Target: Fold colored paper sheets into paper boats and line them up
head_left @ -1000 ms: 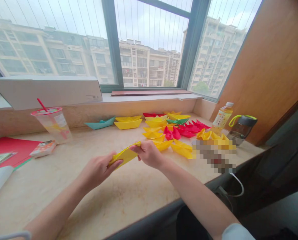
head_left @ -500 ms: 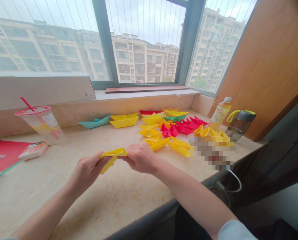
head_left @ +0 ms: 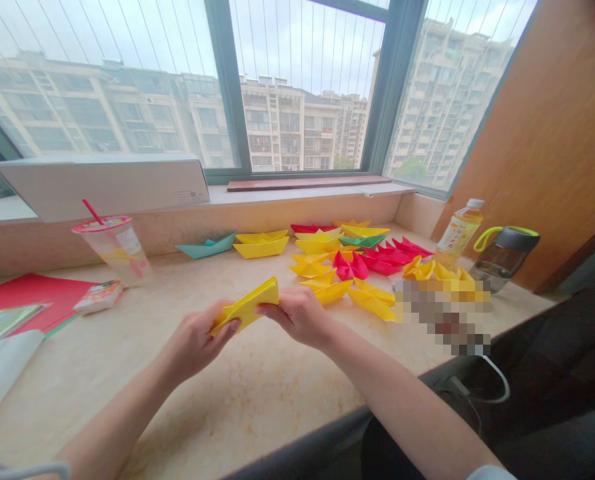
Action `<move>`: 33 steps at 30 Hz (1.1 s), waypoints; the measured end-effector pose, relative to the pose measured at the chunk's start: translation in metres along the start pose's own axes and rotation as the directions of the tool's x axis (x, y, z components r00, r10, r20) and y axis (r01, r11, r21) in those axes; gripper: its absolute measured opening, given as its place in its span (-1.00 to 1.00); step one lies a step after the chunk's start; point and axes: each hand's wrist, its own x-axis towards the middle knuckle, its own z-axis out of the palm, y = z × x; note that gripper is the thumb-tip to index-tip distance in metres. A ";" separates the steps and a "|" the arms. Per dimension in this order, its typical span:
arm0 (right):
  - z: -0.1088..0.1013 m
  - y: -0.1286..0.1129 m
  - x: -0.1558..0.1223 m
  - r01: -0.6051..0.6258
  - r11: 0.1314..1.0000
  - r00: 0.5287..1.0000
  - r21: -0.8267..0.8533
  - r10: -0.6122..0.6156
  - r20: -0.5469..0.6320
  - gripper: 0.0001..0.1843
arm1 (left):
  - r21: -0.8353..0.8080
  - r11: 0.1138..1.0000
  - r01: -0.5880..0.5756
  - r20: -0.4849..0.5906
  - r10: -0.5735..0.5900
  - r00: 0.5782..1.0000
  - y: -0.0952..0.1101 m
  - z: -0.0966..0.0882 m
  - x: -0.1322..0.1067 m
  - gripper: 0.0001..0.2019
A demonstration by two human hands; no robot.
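Observation:
A folded piece of yellow paper (head_left: 250, 307) is held above the counter between both hands. My left hand (head_left: 200, 337) pinches its lower left end, thumb in front and fingers behind. At its upper right end, my right hand (head_left: 302, 317) grips the edge between thumb and fingers. Beyond my hands stand several folded paper boats: a teal boat (head_left: 208, 246), a yellow boat (head_left: 261, 245), a green boat (head_left: 362, 241) and a red boat (head_left: 351, 265) among them.
A plastic cup with a straw (head_left: 114, 250), a small orange-and-white pack (head_left: 98, 297) and red paper sheets (head_left: 37, 293) lie left. At right are a drink bottle (head_left: 458, 233), a dark water bottle (head_left: 507, 257), a blurred-out object (head_left: 442, 317) and a white cable (head_left: 502, 380).
The yellow paper has turned from edge-on to showing a broad flat face, its right end higher. Both hands still hold it. The view has shifted slightly left.

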 end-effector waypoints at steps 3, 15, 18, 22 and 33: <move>0.000 0.008 -0.001 -0.102 0.982 0.994 0.161 0.096 0.046 -0.58 | -0.013 1.000 -0.012 0.043 0.012 0.999 -0.002 -0.002 0.000 -0.69; 0.011 0.012 -0.002 -0.197 0.887 0.967 0.417 0.245 -0.064 -0.60 | 0.044 0.998 -0.039 0.018 0.038 0.999 0.001 0.000 -0.002 -0.72; 0.007 0.013 0.000 -0.240 0.887 0.954 0.395 0.291 -0.072 -0.65 | 0.099 0.992 -0.072 0.045 0.068 0.997 -0.004 -0.002 -0.002 -0.73; 0.001 0.017 0.002 -0.264 0.879 0.933 0.397 0.337 -0.125 -0.47 | 0.286 0.957 -0.055 0.074 0.035 0.997 -0.009 -0.007 -0.004 -0.72; 0.016 0.021 -0.001 -0.410 0.826 0.899 0.386 0.437 0.020 -0.61 | 0.295 0.953 -0.064 0.033 0.057 0.998 -0.012 -0.010 -0.004 -0.54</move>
